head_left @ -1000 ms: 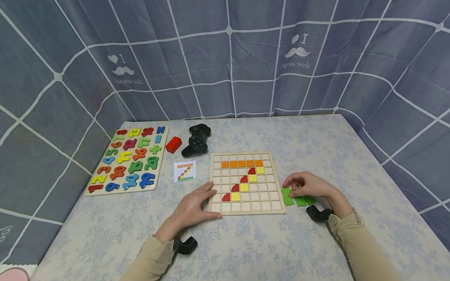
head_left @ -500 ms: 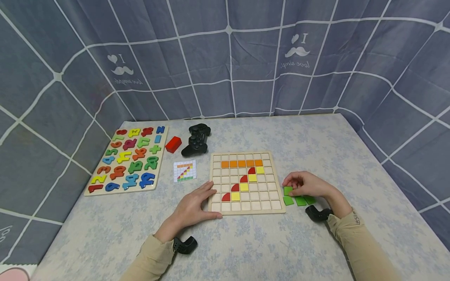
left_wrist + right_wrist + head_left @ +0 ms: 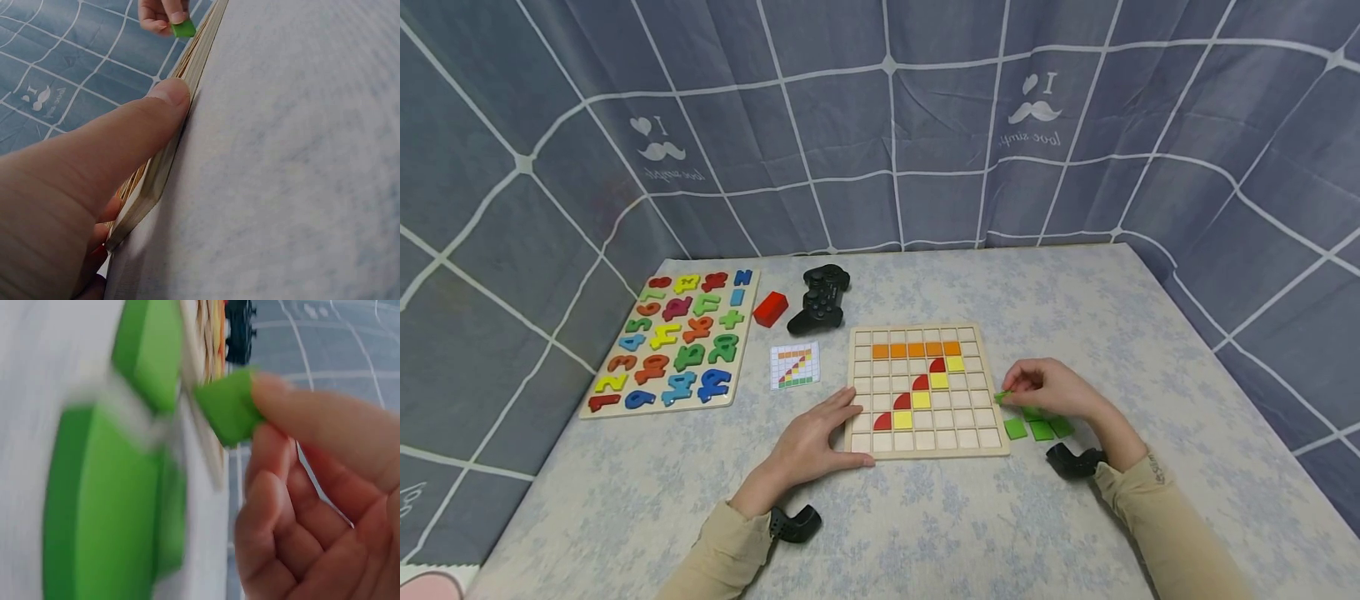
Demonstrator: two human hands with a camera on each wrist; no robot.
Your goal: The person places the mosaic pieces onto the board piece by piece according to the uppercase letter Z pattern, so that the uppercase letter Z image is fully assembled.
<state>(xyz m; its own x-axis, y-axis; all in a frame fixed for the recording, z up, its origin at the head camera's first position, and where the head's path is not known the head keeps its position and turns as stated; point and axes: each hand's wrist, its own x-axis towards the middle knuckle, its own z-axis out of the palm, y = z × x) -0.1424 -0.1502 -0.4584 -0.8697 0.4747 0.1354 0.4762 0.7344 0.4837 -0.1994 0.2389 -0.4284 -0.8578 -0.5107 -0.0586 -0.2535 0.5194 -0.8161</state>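
A wooden grid board (image 3: 962, 418) lies on the table, with an orange row of tiles (image 3: 917, 350) and a diagonal of red quarter-round and yellow square tiles (image 3: 921, 401) in its cells. My left hand (image 3: 805, 446) rests at its near left corner. In the left wrist view the thumb (image 3: 172, 94) lies straight against the board's edge. Between thumb and fingers my right hand (image 3: 1060, 390) pinches a green square tile (image 3: 230, 406), tilted and lifted near the board's right edge. Several more green tiles (image 3: 1041, 430) lie below that hand, partly hidden by it.
A small pattern card (image 3: 795, 366) lies left of the board. Beyond it are a red block (image 3: 771, 309) and a black game controller (image 3: 820, 302). A number puzzle board (image 3: 700, 398) occupies the table's left side. Grey-blue curtains (image 3: 947, 125) surround the table.
The right hand has lifted a green tile off the table and shifted slightly up and left, tilting it toward the board. My left hand and the board have stayed put.
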